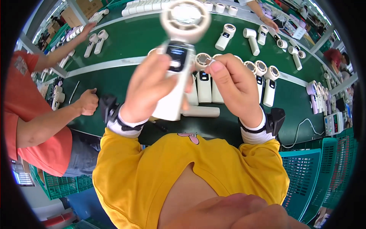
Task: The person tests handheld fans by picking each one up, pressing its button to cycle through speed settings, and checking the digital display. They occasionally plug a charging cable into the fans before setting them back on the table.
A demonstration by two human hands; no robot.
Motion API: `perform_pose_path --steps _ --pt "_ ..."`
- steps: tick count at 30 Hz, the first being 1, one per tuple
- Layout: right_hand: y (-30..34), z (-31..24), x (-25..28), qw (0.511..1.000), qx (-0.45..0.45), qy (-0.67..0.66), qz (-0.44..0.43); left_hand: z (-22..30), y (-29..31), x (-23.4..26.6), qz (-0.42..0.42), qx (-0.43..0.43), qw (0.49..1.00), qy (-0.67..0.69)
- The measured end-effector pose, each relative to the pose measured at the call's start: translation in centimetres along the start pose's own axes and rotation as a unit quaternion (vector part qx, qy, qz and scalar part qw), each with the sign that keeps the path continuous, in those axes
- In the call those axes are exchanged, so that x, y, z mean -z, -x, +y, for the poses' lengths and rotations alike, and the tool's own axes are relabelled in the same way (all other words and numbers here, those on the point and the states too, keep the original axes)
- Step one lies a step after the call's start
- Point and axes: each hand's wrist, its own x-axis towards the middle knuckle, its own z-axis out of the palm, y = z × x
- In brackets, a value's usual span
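Observation:
My left hand [146, 86] is wrapped round the handle of a white handheld fan [169, 105], raised upright above the table. A dark display panel faces up from its handle, and its round head is blurred. To the right, my right hand [240, 87] is closed, thumb and forefinger pinched on something small and thin that I cannot make out. Behind and below my hands, several more handheld fans [204, 89] stand in a row, partly hidden. One white fan [202, 111] lies on its side at the near edge of the row.
A green table [293, 91] carries a pale rail [114, 63] across it, with more fans beyond. A person in an orange shirt [42, 133] works at my left. Far right stand a white device [334, 124] with a cable and green baskets [301, 171].

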Motion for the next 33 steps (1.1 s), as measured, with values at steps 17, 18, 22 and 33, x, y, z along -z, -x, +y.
perform_pose_path --steps 17,18,22,33 --pt "-0.3 -0.9 1.1 0.997 -0.03 0.029 -0.067 -2.6 -1.2 1.3 -0.168 0.008 0.984 0.062" --pt "-0.4 -0.7 1.0 0.996 -0.026 0.038 -0.074 -2.8 -1.3 1.3 -0.161 -0.003 0.985 0.058" --pt "-0.6 -0.5 0.9 0.993 -0.02 0.054 -0.105 -3.7 -2.0 1.5 -0.164 -0.021 0.984 0.065" --pt "-1.2 -0.2 1.6 0.981 -0.055 0.049 -0.178 -3.9 -2.7 2.6 -0.242 0.015 0.967 0.081"
